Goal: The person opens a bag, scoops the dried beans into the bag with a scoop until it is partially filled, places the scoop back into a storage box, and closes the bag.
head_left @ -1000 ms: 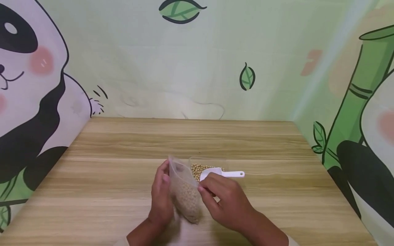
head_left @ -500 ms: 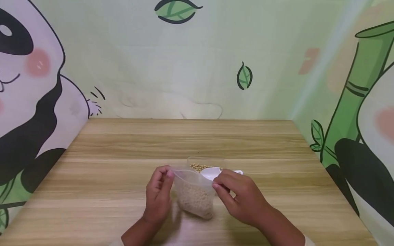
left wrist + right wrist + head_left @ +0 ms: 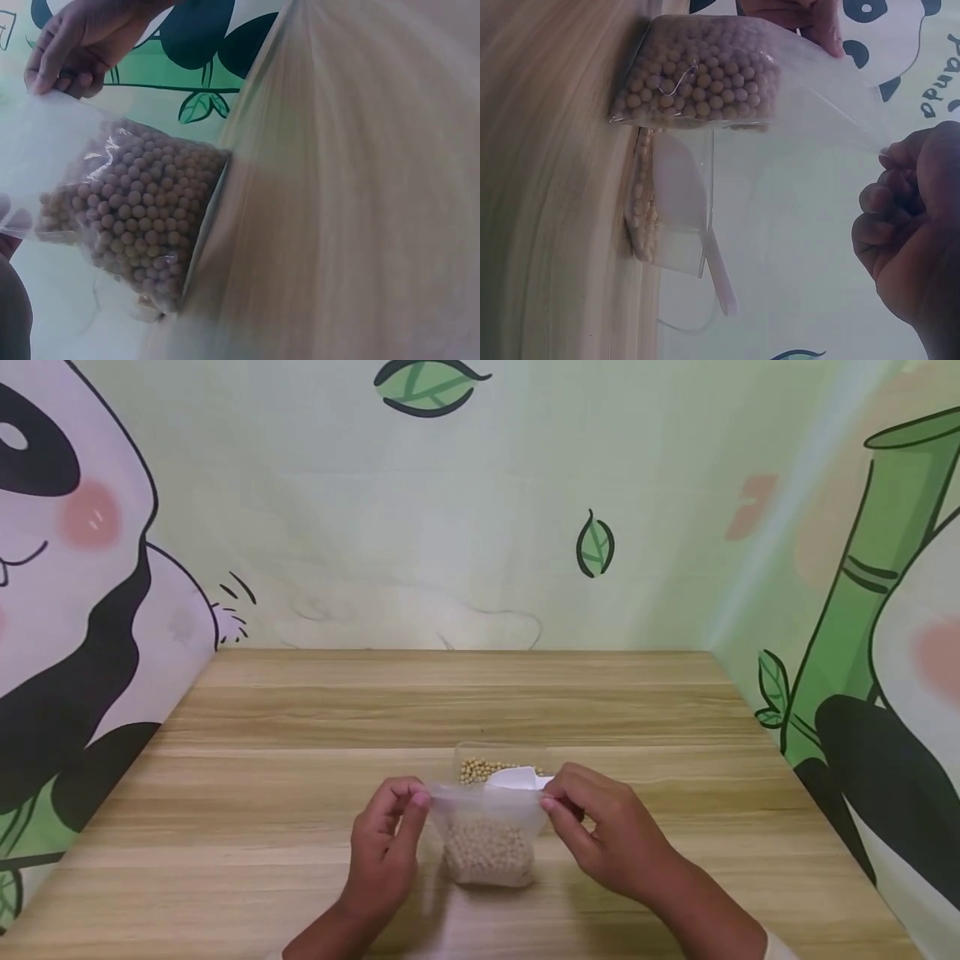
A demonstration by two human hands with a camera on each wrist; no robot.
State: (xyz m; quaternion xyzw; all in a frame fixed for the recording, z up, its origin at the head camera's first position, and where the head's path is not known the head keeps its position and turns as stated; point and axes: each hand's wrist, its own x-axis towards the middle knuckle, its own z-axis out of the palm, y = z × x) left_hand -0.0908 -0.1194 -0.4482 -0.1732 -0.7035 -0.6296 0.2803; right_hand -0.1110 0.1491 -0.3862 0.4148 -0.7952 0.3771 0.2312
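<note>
A clear plastic bag [image 3: 489, 847] filled with soybeans stands upright in front of me, its base at the tabletop. My left hand [image 3: 386, 843] pinches the bag's top left corner between thumb and fingers. At the opposite top corner, the thumb and forefinger of my right hand [image 3: 611, 831] pinch the plastic. The mouth is drawn out taut and flat between both hands. In the right wrist view, the beans [image 3: 705, 79] fill the lower part of the bag, while the upper part is bare film. The other fingers of the right hand [image 3: 911, 217] curl inward.
Just behind the bag, a clear plastic box [image 3: 468, 750] holds more soybeans [image 3: 480, 769]. A white scoop [image 3: 513, 777] lies in it, its handle sticking out over the rim toward the right. The wooden table [image 3: 300, 710] ends at a panda-printed backdrop [image 3: 450, 510].
The bag has turned from slanted to facing me squarely. My right hand has moved right and slightly up, stretching the mouth from gaping to flat. The left hand has shifted slightly left.
</note>
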